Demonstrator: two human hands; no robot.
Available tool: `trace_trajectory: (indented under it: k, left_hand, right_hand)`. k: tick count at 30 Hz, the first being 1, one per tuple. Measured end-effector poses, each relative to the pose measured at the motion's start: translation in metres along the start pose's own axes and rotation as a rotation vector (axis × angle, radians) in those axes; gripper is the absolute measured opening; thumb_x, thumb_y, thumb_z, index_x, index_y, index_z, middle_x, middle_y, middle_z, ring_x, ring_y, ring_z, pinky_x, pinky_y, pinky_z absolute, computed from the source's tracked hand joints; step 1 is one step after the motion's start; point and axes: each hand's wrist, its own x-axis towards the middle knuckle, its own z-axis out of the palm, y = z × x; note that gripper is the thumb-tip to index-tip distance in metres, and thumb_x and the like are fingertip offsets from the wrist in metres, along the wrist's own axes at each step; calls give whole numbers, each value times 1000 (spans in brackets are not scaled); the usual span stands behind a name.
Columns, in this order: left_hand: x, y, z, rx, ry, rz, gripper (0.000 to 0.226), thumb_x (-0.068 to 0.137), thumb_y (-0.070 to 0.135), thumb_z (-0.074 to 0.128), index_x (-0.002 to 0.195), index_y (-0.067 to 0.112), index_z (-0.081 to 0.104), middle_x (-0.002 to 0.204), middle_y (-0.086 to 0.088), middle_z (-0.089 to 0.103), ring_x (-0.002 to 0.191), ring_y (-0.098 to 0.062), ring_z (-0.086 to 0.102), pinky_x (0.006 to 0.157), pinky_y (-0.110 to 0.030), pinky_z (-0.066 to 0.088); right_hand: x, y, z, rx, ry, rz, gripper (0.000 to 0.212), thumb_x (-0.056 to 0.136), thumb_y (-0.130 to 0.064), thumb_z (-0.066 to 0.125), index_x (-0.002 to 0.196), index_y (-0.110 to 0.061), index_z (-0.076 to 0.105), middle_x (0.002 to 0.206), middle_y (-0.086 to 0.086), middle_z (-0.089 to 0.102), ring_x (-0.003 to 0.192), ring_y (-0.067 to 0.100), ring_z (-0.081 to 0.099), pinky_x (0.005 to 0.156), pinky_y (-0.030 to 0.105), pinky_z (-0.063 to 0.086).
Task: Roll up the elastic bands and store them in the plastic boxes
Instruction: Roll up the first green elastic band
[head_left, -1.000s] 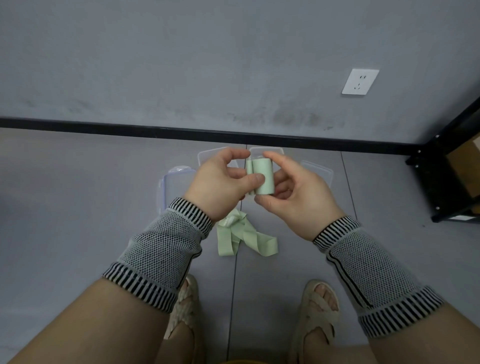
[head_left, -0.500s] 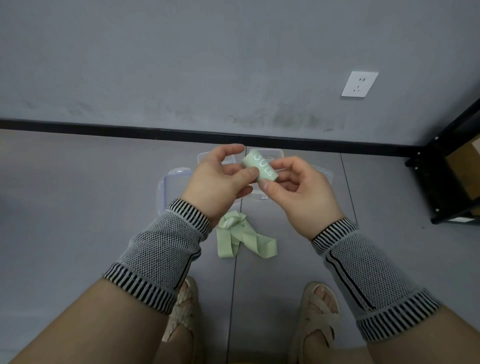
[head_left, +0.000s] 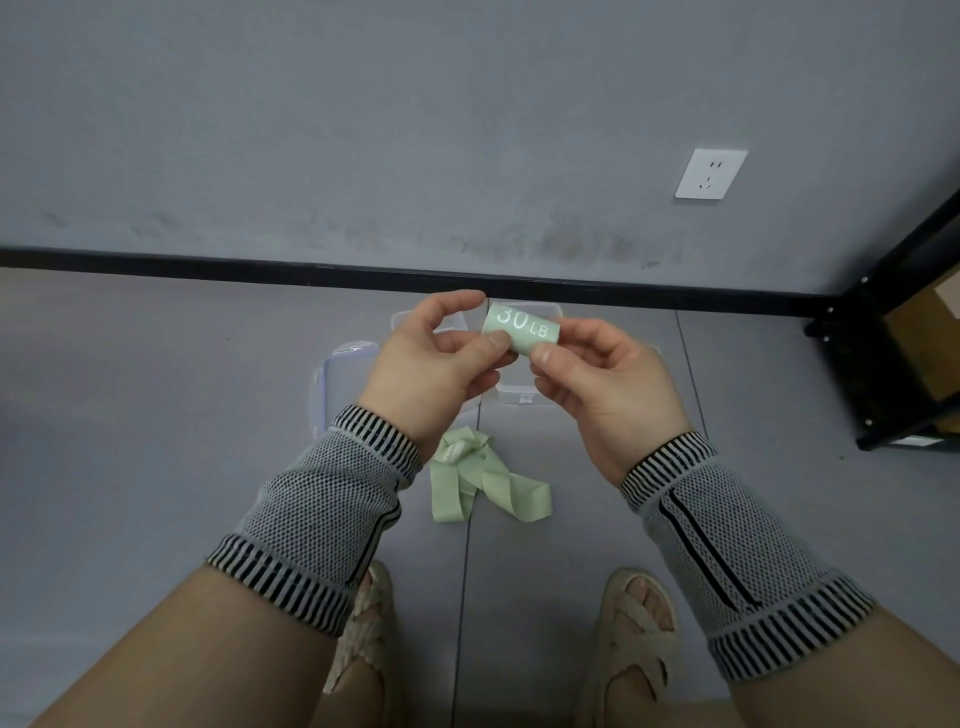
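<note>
Rolled elastic band (head_left: 521, 331), pale green, marked 30 LB, up in mid-air above the floor (head_left: 156, 415). Pinched at one end by left hand (head_left: 436, 364), at the other by right hand (head_left: 608, 379), fingers curled on it. Loose green band (head_left: 483, 480) down on floor below. Clear plastic boxes (head_left: 337, 374) just behind, partly hidden.
</note>
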Motion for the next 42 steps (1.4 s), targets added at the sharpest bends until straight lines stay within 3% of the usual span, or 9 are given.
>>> trace_trajectory:
  k: [5,11,19,24,32,42]
  left_hand:
    - [1,-1,1,33,-11,-16,34,86,6,64,116,16,54,91,-8,71,90,-18,70,78,-29,55]
    - [1,-2,0,67,-35,-31,26,85,10,65,109,19,60,100,-6,71,96,-18,67,82,-33,55]
    - [4,-4,5,11,15,26,26,83,4,66,103,21,60,83,-4,73,82,-17,70,73,-26,56]
    - [5,-7,9,8,30,33,26,83,5,67,101,21,60,81,-3,74,83,-18,71,70,-26,55]
    - [10,-13,25,-78,152,28,21,83,3,66,103,10,65,83,-2,73,81,-13,70,71,-24,56]
    - [56,-27,29,2,159,-41,17,84,8,67,95,20,63,88,-2,72,84,-14,70,71,-24,55]
  right_hand:
    - [1,-1,-2,59,21,21,22,83,-6,68,105,-7,66,82,8,70,75,18,66,75,29,56]
    - [1,-1,-3,42,30,29,25,86,-4,64,111,-3,65,85,11,68,71,15,64,73,26,57]
    - [2,1,-3,50,83,12,24,82,-11,70,106,-9,66,82,8,71,76,20,68,78,32,58]
    - [3,0,-6,-7,109,-15,29,82,-11,71,111,-9,67,79,5,71,73,14,67,77,29,58]
    - [9,-1,-1,47,221,-26,15,81,-9,72,90,-20,69,71,-2,72,70,12,69,71,26,56]
    - [49,9,-8,9,258,65,13,81,-14,73,80,-26,67,75,5,70,69,14,65,70,28,57]
